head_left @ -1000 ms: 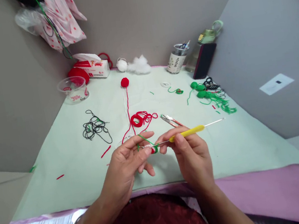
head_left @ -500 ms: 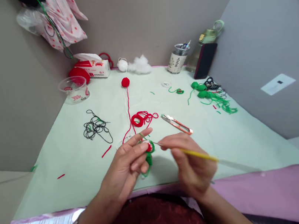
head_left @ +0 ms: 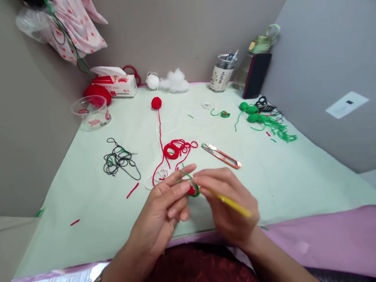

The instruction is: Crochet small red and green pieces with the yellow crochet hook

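Observation:
Between the fingers of my left hand [head_left: 164, 206] is a small red, white and green crochet piece [head_left: 193, 189], with green yarn running up over the raised index finger. My right hand [head_left: 230, 203] grips a crochet hook with a yellow handle [head_left: 233, 204]; its tip is hidden at the piece, where the fingers of both hands nearly meet. Just beyond them lie a coil of red yarn [head_left: 171, 151] and some white yarn [head_left: 162, 175]. Orange-handled thread snips [head_left: 222, 155] rest to the right of the coil.
Black yarn [head_left: 119, 160] lies tangled at left. Farther back are a clear tub [head_left: 92, 115], a tissue box [head_left: 119, 86], a red yarn ball [head_left: 156, 103], white stuffing [head_left: 175, 81] and a pen cup [head_left: 222, 73]. Green yarn bundles [head_left: 253, 117] and a phone [head_left: 257, 75] stand at right.
My right hand has moved left to the crochet piece, and the hook's handle has swung to a steeper angle. The green part hanging below the piece no longer shows.

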Tool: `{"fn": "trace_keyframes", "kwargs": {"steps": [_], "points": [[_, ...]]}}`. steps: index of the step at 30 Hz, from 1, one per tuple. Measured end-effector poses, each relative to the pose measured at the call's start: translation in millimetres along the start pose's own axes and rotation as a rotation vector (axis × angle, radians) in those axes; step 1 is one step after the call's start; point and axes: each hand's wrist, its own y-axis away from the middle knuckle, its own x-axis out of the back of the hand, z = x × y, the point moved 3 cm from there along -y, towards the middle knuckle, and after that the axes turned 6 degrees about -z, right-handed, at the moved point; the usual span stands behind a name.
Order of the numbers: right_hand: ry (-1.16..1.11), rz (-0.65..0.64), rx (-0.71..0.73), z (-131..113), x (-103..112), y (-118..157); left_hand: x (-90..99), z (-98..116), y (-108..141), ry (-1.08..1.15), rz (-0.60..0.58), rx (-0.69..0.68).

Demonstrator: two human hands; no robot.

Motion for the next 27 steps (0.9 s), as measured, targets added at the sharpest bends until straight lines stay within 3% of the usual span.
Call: {"fn": "trace_keyframes", "kwargs": {"steps": [4, 8, 15, 18, 24, 27], "points": [[-0.417, 0.109, -0.284, 9.5, 1.3, -4.0, 2.9, 5.1, 1.2, -0.042, 0.024, -0.075], [-0.512, 0.016, -0.333, 11.0, -4.8, -4.9, 0.2, 0.9, 3.8, -0.195, -0.003, -0.122], [-0.717, 0.040, -0.480, 20.4, -2.8, -0.1, 0.3, 4.9, 8.8, -0.263, 0.018, -0.098], [-0.532, 0.030, -0.388, 12.5, 0.3, -0.3, 2.0, 5.0, 10.2, -0.311, 0.051, -0.141], [0.085, -0.082, 0.101, -9.3, -4.9, 4.2, 2.6, -2.1, 8.2, -0.285, 0.106, -0.225], [0.080, -0.046, 0.051, -6.4, -4.1, 4.2, 0.9, -1.8, 5.4, -0.130, 0.076, -0.099]]}}
